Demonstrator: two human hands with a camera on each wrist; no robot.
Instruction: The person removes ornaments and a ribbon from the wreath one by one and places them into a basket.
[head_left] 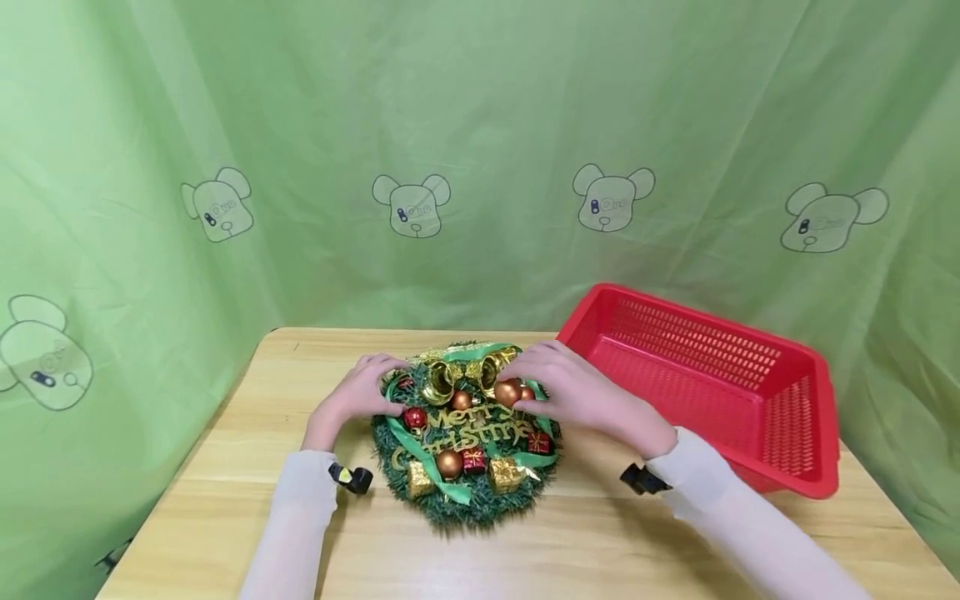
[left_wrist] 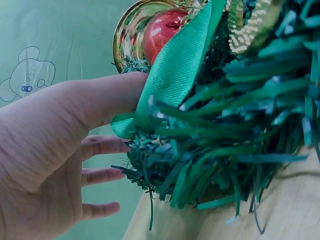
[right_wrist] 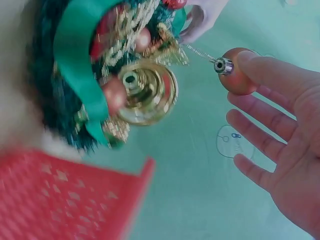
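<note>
A green tinsel Christmas wreath with gold "Merry Christmas" lettering lies on the table. It bears gold bells, green ribbon, small gift boxes and baubles. My left hand holds its left edge, the thumb on the ribbon near a red bauble and the fingers at the outer tinsel. At the upper right, my right hand pinches a copper-coloured bauble between thumb and index finger. In the right wrist view the bauble's silver cap and thin string show, with the other fingers spread apart.
A red perforated plastic basket stands to the right of the wreath, close behind my right forearm. The wooden table ends at a green curtain with bear-head prints. Small black cameras are strapped to both wrists.
</note>
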